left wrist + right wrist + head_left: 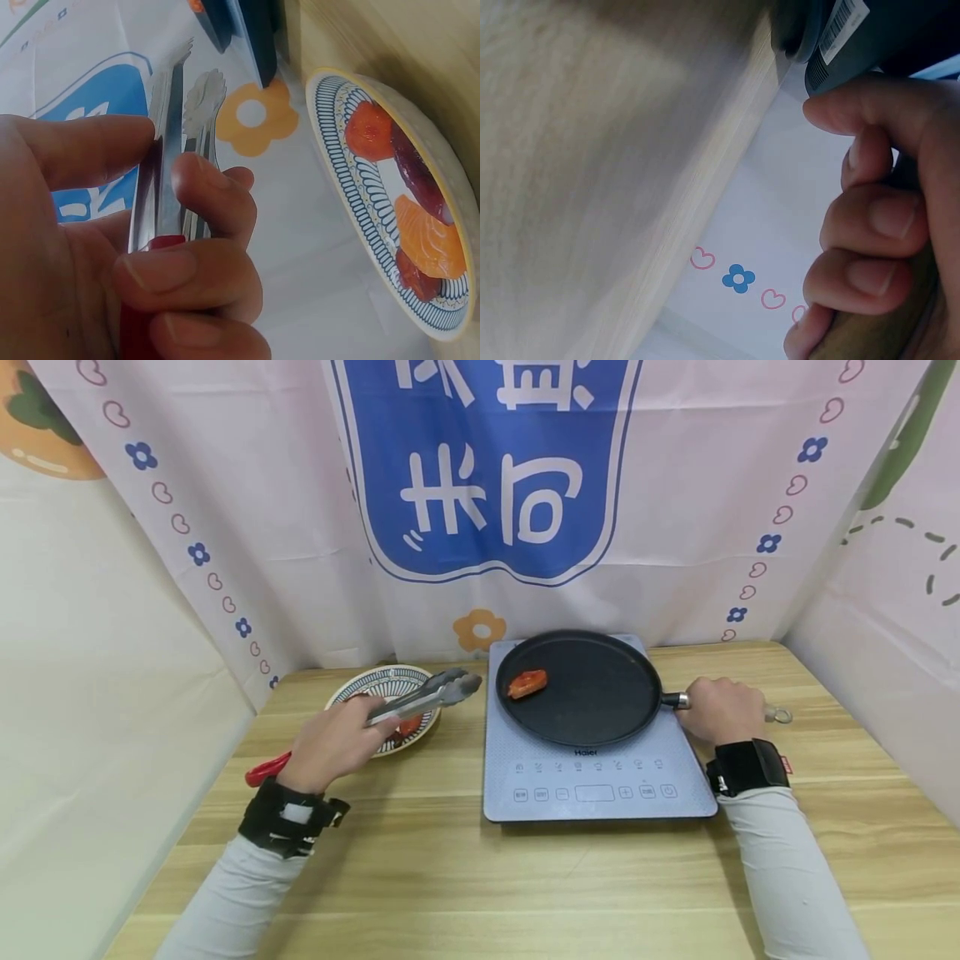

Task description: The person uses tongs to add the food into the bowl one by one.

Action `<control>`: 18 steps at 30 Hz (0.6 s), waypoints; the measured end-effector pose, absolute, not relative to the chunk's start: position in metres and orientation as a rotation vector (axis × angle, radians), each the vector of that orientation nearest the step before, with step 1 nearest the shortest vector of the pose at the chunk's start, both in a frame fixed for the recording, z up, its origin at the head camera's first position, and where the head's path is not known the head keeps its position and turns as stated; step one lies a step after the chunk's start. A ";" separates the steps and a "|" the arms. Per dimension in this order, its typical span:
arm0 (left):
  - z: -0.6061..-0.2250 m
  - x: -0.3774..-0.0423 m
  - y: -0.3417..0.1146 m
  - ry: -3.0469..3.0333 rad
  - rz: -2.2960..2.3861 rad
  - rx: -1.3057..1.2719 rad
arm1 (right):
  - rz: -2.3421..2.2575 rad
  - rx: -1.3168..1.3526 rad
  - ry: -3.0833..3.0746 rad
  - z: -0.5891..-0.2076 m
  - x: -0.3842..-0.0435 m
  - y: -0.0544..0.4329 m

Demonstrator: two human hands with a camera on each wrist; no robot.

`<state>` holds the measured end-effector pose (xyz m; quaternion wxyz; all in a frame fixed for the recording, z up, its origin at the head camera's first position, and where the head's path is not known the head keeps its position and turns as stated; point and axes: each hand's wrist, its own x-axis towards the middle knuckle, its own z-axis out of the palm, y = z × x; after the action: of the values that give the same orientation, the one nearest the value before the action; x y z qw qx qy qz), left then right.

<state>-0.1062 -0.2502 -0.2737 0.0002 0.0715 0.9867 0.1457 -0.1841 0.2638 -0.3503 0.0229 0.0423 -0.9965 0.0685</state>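
Note:
My left hand (337,739) grips a pair of metal tongs (427,695) with red handles, their tips pointing right, between plate and pan. In the left wrist view the tongs' scalloped tips (204,97) hold nothing. Beneath the tongs is a patterned plate (352,687) with several pieces of food, among them an orange piece that looks like salmon (429,236) and a dark red piece (416,169). My right hand (726,710) is wrapped round the handle of a black flat pan (592,685). One reddish-orange piece of food (528,683) lies at the pan's left side.
The pan sits on a light grey induction cooker (600,806) with touch buttons along its front. Under everything is a wooden table (465,885). A printed cloth (285,468) hangs close behind the table and along both sides.

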 end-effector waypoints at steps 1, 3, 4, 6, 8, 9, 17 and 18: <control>-0.274 -0.106 -0.251 3.106 0.448 0.224 | 0.213 0.131 -3.085 -0.350 -0.184 0.264; -0.275 -0.106 -0.252 3.114 0.440 0.226 | 0.215 0.133 -3.082 -0.349 -0.184 0.264; -0.275 -0.106 -0.252 3.116 0.437 0.226 | 0.216 0.134 -3.077 -0.349 -0.184 0.264; -0.275 -0.105 -0.254 3.115 0.430 0.222 | 0.216 0.135 -3.071 -0.349 -0.183 0.263; -0.276 -0.105 -0.255 3.114 0.427 0.220 | 0.213 0.134 -3.063 -0.350 -0.183 0.262; -0.276 -0.104 -0.256 3.112 0.426 0.217 | 0.212 0.133 -3.060 -0.350 -0.183 0.262; -0.276 -0.102 -0.261 3.090 0.428 0.175 | 0.220 0.135 -3.055 -0.350 -0.183 0.262; -0.276 -0.101 -0.261 3.084 0.430 0.171 | 0.220 0.137 -3.054 -0.350 -0.183 0.262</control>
<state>-0.1012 -0.2615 -0.2760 0.0115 0.0550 0.9889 0.1377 -0.1829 0.2619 -0.3499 0.0385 0.0445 -0.9957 0.0717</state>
